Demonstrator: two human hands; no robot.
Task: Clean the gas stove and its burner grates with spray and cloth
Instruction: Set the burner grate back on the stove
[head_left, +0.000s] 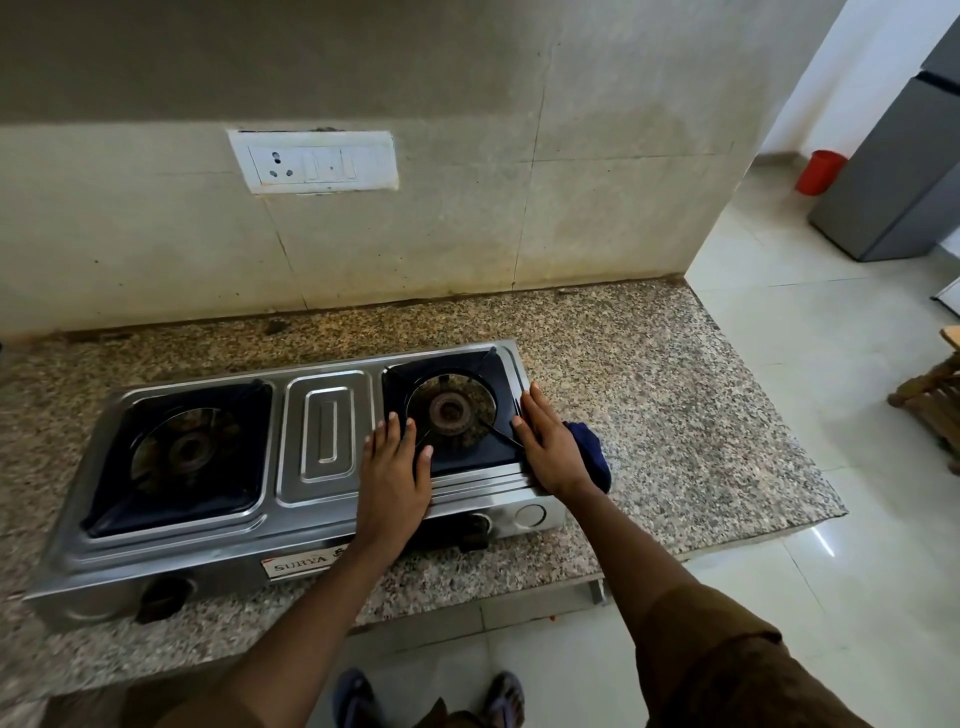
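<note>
My left hand (393, 470) and right hand (546, 446) are lying flat, fingers straight, flanking the right burner grate (453, 410). The steel stove (317, 457) is running lengthwise along the table's (675, 395) front edge, knobs facing me.

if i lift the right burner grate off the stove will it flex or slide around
The right burner grate looks like thin rigid metal, so probably stiff, not floppy. Its wide square frame sits flat in the stove, so it's unlikely to roll or tip.

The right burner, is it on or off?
Off. No flame shows at the right burner; its ring looks dark and rusty. Both hands, left and right, lie flat right beside it on the stove.
</note>
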